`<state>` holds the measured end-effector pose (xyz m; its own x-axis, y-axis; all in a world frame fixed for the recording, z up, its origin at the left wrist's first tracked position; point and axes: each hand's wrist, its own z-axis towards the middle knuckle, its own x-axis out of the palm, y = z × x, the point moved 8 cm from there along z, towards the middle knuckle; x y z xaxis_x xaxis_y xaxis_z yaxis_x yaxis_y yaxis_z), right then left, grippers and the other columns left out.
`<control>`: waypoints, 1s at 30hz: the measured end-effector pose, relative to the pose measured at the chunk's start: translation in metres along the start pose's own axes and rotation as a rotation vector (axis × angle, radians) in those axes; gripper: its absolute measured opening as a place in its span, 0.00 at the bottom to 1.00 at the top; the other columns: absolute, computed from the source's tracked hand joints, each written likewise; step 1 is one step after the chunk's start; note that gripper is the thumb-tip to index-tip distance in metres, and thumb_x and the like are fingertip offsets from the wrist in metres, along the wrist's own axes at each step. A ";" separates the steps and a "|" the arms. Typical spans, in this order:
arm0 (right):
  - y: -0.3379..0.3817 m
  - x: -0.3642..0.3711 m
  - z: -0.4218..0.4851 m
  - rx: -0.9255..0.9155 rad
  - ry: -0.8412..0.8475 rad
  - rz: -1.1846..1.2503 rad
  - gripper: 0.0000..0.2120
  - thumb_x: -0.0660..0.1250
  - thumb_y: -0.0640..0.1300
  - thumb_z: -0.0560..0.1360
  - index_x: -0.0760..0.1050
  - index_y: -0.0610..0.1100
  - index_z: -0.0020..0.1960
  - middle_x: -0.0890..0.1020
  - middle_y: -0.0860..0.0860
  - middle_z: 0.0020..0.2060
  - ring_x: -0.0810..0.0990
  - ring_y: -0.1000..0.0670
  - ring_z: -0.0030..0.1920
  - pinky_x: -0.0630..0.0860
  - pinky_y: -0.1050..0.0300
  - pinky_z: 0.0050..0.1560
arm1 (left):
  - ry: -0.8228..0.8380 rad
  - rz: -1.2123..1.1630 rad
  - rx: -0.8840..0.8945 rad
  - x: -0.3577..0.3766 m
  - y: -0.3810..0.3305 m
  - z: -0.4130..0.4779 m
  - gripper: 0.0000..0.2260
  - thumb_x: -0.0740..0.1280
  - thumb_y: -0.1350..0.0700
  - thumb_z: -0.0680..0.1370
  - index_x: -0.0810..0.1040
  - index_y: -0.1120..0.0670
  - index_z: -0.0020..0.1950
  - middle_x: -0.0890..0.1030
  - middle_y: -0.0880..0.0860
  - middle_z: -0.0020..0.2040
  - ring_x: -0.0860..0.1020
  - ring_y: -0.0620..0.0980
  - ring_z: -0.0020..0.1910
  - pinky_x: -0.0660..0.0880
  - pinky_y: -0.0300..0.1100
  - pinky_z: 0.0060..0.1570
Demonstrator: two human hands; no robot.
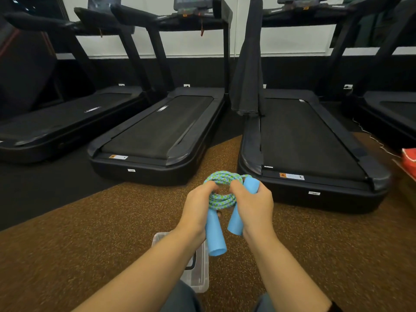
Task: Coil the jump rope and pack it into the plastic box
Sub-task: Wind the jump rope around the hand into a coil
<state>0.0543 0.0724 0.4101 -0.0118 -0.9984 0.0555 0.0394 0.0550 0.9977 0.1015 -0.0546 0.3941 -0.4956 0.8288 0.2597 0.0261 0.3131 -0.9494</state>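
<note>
The jump rope (221, 199) is a blue-and-green braided cord wound into a small coil, with two light blue foam handles. My left hand (198, 206) grips the coil's left side together with one handle (215, 235), which points down. My right hand (252, 203) grips the coil's right side and the other handle (236, 221), whose top end sticks up past my fingers. Both hands hold the bundle in the air above the floor. The clear plastic box (200, 275) stands open on the floor below my left forearm, which hides part of it.
Several black treadmills (157, 131) stand in a row just ahead on the brown speckled floor (90, 233). A dark cloth (247, 75) hangs from one treadmill's frame. A red object (409, 158) lies at the right edge. My knees show at the bottom.
</note>
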 end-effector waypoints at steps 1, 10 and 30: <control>-0.001 0.002 -0.002 -0.001 0.014 -0.022 0.08 0.68 0.47 0.60 0.75 0.43 0.33 0.77 0.50 0.28 0.74 0.50 0.30 0.78 0.50 0.35 | -0.037 -0.015 0.018 -0.002 0.000 0.002 0.04 0.64 0.59 0.72 0.73 0.56 0.37 0.72 0.53 0.32 0.71 0.49 0.28 0.69 0.37 0.27; -0.013 0.008 -0.006 0.065 0.168 -0.068 0.01 0.69 0.39 0.67 0.79 0.42 0.39 0.83 0.44 0.34 0.83 0.47 0.32 0.82 0.48 0.33 | 0.053 -0.083 -0.027 0.000 0.005 0.003 0.08 0.61 0.63 0.72 0.72 0.58 0.32 0.74 0.53 0.28 0.73 0.48 0.25 0.70 0.35 0.24; -0.015 0.015 -0.012 0.057 0.433 -0.139 0.06 0.68 0.41 0.71 0.77 0.38 0.40 0.83 0.41 0.32 0.83 0.43 0.29 0.81 0.50 0.30 | -0.056 0.449 0.383 0.001 -0.021 0.000 0.18 0.66 0.43 0.75 0.73 0.59 0.42 0.77 0.56 0.40 0.76 0.51 0.41 0.74 0.55 0.49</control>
<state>0.0654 0.0568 0.3957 0.4060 -0.9096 -0.0879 0.0120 -0.0909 0.9958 0.1004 -0.0610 0.4143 -0.5541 0.8123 -0.1820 -0.0659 -0.2608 -0.9631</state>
